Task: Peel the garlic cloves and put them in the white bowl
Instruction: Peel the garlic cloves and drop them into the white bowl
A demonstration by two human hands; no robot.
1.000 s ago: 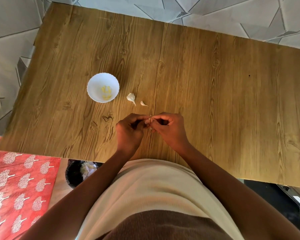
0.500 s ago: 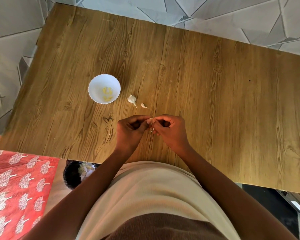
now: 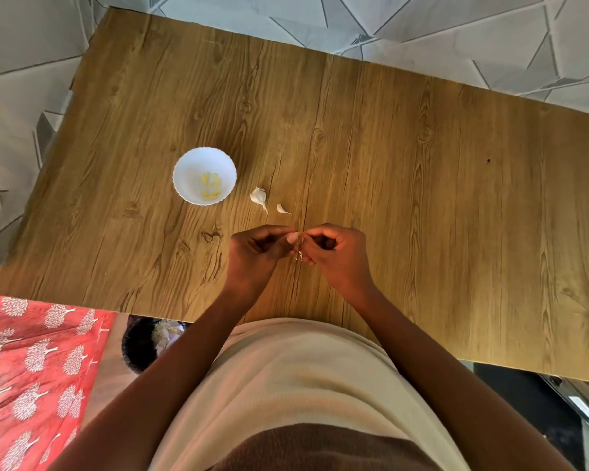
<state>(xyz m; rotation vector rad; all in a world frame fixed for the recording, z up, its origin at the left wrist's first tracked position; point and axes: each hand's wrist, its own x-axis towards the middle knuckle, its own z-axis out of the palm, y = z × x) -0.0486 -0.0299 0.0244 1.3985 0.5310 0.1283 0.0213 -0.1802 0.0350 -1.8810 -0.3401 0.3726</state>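
My left hand (image 3: 252,254) and my right hand (image 3: 337,254) meet over the wooden table (image 3: 422,198), both pinching one small garlic clove (image 3: 293,237) between their fingertips. A shred of skin (image 3: 300,255) hangs below the clove. Just beyond the hands lie a larger unpeeled clove (image 3: 258,197) with a papery tail and a smaller clove (image 3: 281,209). The white bowl (image 3: 184,171) stands to the left of them and holds several peeled yellowish cloves (image 3: 211,186).
A dark bin (image 3: 140,345) with garlic skins sits on the floor below the table's near edge, left of my body. A red patterned cloth (image 3: 31,368) covers the floor at the lower left. Tiled floor surrounds the table's far side.
Both hands stay together on the clove with only small finger movements. The view has shifted slightly.
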